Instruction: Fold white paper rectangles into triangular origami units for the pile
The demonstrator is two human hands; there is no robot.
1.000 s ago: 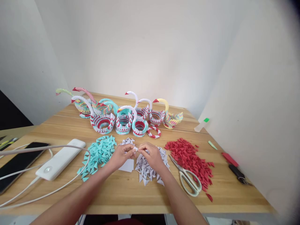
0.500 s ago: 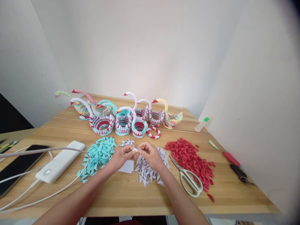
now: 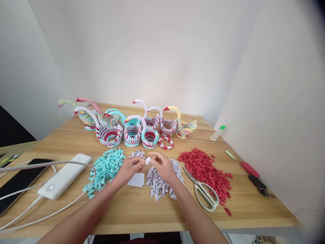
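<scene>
Between the thumb and fingers of my left hand (image 3: 132, 166) is a small folded piece of white paper (image 3: 147, 160), held over the table. Close on its other side is my right hand (image 3: 162, 166), index finger lifted and apart from the thumb, whose tip is at the paper's right edge. Below the hands lie a stack of white paper slips (image 3: 136, 180) and a pile of folded white paper triangles (image 3: 156, 184), partly covered by my right hand. A smaller white pile (image 3: 137, 154) sits behind my left hand.
Folded teal triangles (image 3: 108, 169) lie left, red ones (image 3: 205, 173) right, beside scissors (image 3: 207, 196). Several paper swans (image 3: 109, 134) and a red-and-white ring (image 3: 166, 143) stand behind. A power bank (image 3: 66, 176), cables and a phone (image 3: 20, 183) occupy the left side.
The right fingers have loosened from their pinch, and the index finger has lifted. More of the white paper shows. The left hand still holds it.
</scene>
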